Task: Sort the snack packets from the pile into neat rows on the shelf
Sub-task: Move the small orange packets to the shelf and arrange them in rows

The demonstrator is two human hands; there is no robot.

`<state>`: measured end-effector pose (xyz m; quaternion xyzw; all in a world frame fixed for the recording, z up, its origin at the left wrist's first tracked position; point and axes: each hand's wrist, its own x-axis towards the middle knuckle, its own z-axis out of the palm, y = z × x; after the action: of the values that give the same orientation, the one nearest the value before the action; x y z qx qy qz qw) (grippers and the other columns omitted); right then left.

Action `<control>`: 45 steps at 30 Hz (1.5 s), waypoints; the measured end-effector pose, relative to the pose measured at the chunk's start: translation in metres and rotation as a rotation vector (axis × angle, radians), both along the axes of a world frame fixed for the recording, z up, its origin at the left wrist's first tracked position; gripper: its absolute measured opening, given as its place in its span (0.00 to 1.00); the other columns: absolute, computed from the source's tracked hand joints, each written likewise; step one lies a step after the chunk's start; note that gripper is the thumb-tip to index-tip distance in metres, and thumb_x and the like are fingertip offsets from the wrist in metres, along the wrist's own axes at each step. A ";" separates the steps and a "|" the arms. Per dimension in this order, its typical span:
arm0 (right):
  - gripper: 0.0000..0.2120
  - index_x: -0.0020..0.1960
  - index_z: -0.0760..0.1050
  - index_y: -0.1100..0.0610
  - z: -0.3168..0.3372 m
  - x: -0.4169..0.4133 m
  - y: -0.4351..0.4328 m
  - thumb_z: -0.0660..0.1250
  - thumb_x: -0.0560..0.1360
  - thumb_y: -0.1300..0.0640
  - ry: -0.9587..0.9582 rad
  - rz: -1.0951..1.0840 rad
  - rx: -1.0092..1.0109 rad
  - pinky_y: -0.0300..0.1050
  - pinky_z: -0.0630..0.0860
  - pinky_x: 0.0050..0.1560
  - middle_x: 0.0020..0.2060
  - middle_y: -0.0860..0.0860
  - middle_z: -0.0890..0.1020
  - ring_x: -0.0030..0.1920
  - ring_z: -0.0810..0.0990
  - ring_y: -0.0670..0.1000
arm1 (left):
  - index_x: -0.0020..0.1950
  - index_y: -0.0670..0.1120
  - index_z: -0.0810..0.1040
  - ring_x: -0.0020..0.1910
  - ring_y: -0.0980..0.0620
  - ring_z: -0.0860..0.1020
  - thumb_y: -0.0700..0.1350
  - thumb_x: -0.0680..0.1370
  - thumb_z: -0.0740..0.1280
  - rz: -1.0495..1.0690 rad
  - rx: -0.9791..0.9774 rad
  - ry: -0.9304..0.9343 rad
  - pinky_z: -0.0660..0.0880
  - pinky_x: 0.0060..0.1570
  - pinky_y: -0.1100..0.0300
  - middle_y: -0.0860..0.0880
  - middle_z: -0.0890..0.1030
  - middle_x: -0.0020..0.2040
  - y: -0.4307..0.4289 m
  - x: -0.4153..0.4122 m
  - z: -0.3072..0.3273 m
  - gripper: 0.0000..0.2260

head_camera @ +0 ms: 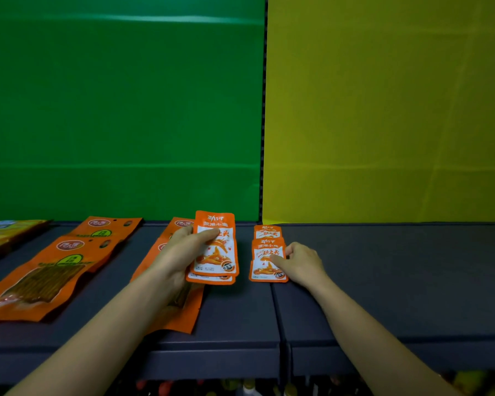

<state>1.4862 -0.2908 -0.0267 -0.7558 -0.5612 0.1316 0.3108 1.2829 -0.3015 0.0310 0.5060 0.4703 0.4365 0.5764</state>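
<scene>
My left hand (pixel 183 252) grips a small stack of orange-and-white snack packets (pixel 216 252), held slightly above the dark shelf (pixel 383 267), thumb across the top packet. To the right, two matching small packets (pixel 266 252) lie in a line on the shelf, one behind the other and overlapping. My right hand (pixel 300 262) rests on the nearer one, thumb pressing its face and fingers at its right edge. Under my left forearm lie larger orange packets (pixel 183 312), partly hidden.
More large orange packets (pixel 55 270) lie in overlapping rows at the left, with yellow-orange ones (pixel 3 232) at the far left. A green panel (pixel 120 110) and a yellow panel (pixel 383 110) back the shelf. A seam (pixel 277 310) splits the shelf; bottles show below.
</scene>
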 end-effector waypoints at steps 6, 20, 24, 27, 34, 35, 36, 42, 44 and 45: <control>0.16 0.54 0.74 0.59 0.005 -0.002 -0.010 0.63 0.76 0.46 0.050 -0.036 0.204 0.41 0.67 0.49 0.55 0.55 0.75 0.53 0.75 0.52 | 0.52 0.44 0.73 0.23 0.53 0.81 0.43 0.76 0.67 -0.016 -0.028 0.011 0.78 0.23 0.61 0.45 0.82 0.37 -0.013 0.008 -0.003 0.07; 0.11 0.36 0.71 0.55 0.017 0.024 -0.064 0.65 0.76 0.53 0.581 0.200 0.184 0.43 0.75 0.41 0.38 0.53 0.82 0.37 0.80 0.49 | 0.47 0.45 0.71 0.29 0.52 0.79 0.39 0.79 0.58 -0.155 -0.024 0.076 0.78 0.28 0.63 0.46 0.80 0.36 -0.043 0.054 -0.026 0.04; 0.10 0.38 0.70 0.58 0.022 0.050 -0.075 0.63 0.78 0.56 0.692 0.095 0.283 0.30 0.74 0.30 0.36 0.52 0.81 0.34 0.79 0.46 | 0.55 0.47 0.69 0.37 0.53 0.80 0.43 0.80 0.59 -0.124 0.099 0.262 0.79 0.35 0.62 0.48 0.80 0.46 -0.044 0.063 -0.042 0.05; 0.09 0.42 0.71 0.59 0.022 0.060 -0.083 0.62 0.78 0.54 0.714 0.067 0.274 0.33 0.74 0.31 0.37 0.51 0.82 0.35 0.80 0.44 | 0.55 0.49 0.66 0.49 0.49 0.81 0.46 0.80 0.60 -0.066 0.268 0.475 0.79 0.52 0.51 0.48 0.79 0.53 -0.038 0.067 -0.051 0.06; 0.06 0.44 0.72 0.56 0.027 0.084 -0.075 0.63 0.78 0.55 0.712 0.020 0.234 0.38 0.71 0.36 0.41 0.54 0.81 0.37 0.79 0.46 | 0.64 0.43 0.65 0.63 0.47 0.72 0.52 0.77 0.62 0.080 0.456 0.957 0.63 0.64 0.54 0.46 0.75 0.63 -0.027 0.072 -0.056 0.20; 0.06 0.44 0.72 0.57 0.027 0.089 -0.068 0.63 0.78 0.55 0.707 0.005 0.231 0.38 0.71 0.36 0.42 0.55 0.81 0.37 0.79 0.46 | 0.64 0.42 0.66 0.63 0.46 0.72 0.53 0.77 0.62 0.079 0.451 0.978 0.65 0.63 0.53 0.45 0.74 0.63 -0.027 0.073 -0.057 0.21; 0.05 0.45 0.73 0.57 0.028 0.093 -0.063 0.63 0.78 0.56 0.703 -0.008 0.225 0.37 0.71 0.36 0.44 0.56 0.81 0.37 0.78 0.46 | 0.63 0.42 0.66 0.63 0.46 0.72 0.53 0.77 0.62 0.077 0.446 0.988 0.67 0.62 0.53 0.44 0.74 0.63 -0.026 0.073 -0.058 0.21; 0.12 0.56 0.75 0.68 0.018 0.120 -0.020 0.66 0.75 0.61 0.674 -0.045 0.196 0.36 0.75 0.38 0.50 0.61 0.80 0.39 0.79 0.52 | 0.60 0.44 0.66 0.58 0.47 0.73 0.57 0.76 0.61 0.084 0.445 1.035 0.71 0.57 0.53 0.45 0.73 0.60 -0.029 0.076 -0.056 0.20; 0.18 0.59 0.74 0.68 0.015 0.127 -0.003 0.69 0.73 0.60 0.606 -0.099 0.195 0.45 0.77 0.52 0.55 0.62 0.80 0.51 0.80 0.58 | 0.60 0.44 0.65 0.58 0.49 0.73 0.59 0.77 0.58 0.085 0.473 1.051 0.71 0.56 0.55 0.46 0.72 0.60 -0.033 0.074 -0.054 0.20; 0.19 0.60 0.74 0.67 0.015 0.129 0.003 0.70 0.72 0.59 0.554 -0.130 0.185 0.50 0.75 0.58 0.57 0.61 0.80 0.56 0.79 0.59 | 0.61 0.45 0.65 0.58 0.49 0.73 0.59 0.78 0.57 0.085 0.501 1.075 0.70 0.55 0.56 0.47 0.71 0.61 -0.035 0.073 -0.052 0.21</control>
<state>1.6152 -0.2876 -0.0118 -0.6939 -0.4152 0.2609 0.5273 1.3556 -0.3366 -0.0214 0.7574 0.5987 0.2397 0.1025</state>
